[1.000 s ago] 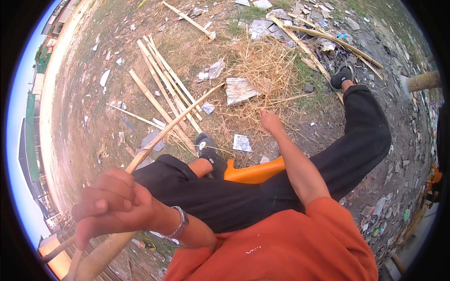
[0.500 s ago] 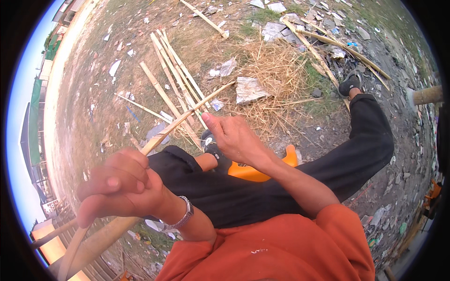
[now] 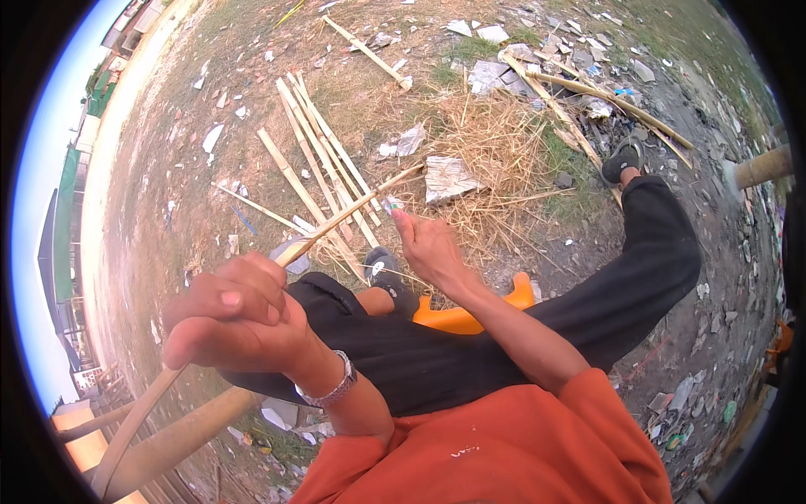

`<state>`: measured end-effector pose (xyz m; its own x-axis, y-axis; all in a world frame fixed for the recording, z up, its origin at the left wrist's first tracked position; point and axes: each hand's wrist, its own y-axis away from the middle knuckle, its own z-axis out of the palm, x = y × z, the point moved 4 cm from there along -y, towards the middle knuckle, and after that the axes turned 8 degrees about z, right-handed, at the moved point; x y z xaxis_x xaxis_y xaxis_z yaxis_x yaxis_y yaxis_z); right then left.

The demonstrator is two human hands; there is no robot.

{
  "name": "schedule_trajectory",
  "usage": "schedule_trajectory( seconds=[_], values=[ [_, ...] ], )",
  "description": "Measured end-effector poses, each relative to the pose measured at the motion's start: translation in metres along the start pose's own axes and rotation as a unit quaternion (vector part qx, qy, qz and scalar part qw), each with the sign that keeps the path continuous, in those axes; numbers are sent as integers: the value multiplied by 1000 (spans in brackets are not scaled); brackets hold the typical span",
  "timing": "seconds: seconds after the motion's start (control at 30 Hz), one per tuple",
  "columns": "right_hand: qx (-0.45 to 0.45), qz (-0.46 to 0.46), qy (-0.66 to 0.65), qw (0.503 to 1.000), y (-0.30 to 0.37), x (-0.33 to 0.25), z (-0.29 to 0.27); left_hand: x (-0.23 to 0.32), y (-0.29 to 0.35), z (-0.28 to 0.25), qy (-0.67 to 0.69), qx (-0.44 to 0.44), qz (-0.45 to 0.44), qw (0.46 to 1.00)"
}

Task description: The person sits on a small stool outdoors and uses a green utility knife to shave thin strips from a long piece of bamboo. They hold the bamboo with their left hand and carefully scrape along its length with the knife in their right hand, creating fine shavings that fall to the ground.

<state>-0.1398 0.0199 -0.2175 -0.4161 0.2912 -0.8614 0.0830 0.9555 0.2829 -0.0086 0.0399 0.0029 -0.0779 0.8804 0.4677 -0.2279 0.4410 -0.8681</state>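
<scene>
My left hand [image 3: 239, 315], with a metal wristwatch [image 3: 340, 386] on its wrist, is closed around a long, thin bamboo strip [image 3: 336, 220]. One end of the strip points away toward the ground ahead; the other bends down past my fist to the lower left. My right hand [image 3: 430, 248] is closed beside the far part of the strip, thumb extended. A small whitish and green piece [image 3: 393, 204] shows at the thumb tip; the rest of what that hand grips is hidden by the fingers.
Several split bamboo strips [image 3: 315, 155] lie on the ground ahead, near a pile of straw-like shavings [image 3: 504, 151] and a flat broken slab [image 3: 449, 179]. An orange plastic object [image 3: 466, 317] sits between my legs. A thick bamboo pole [image 3: 189, 433] crosses at lower left; rubble is scattered at right.
My left hand has shifted slightly up and right with the bamboo strip. My right hand has moved a little right and down, away from the strip, exposing more of the whitish piece.
</scene>
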Motion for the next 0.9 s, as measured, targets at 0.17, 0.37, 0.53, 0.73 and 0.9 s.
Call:
schedule_trajectory(
  seconds=[0.17, 0.37, 0.53, 0.73, 0.9],
  values=[
    [10, -52, -11, 999, -5, -7, 9, 1, 1, -4, -18, 9, -20, 1000],
    [22, -15, 23, 999, -32, 25, 24, -3, -5, -12, -40, 43, -26, 998],
    [15, 25, 13, 999, -43, 46, 19, 4, 1, 2, -26, 27, -4, 999],
    [29, 24, 33, 999, -63, 62, 29, -1, -2, -7, -24, 6, -14, 1000],
    [33, 93, 107, 989, -99, 90, 29, 2, -1, 0, -2, -16, -12, 1000]
  ],
)
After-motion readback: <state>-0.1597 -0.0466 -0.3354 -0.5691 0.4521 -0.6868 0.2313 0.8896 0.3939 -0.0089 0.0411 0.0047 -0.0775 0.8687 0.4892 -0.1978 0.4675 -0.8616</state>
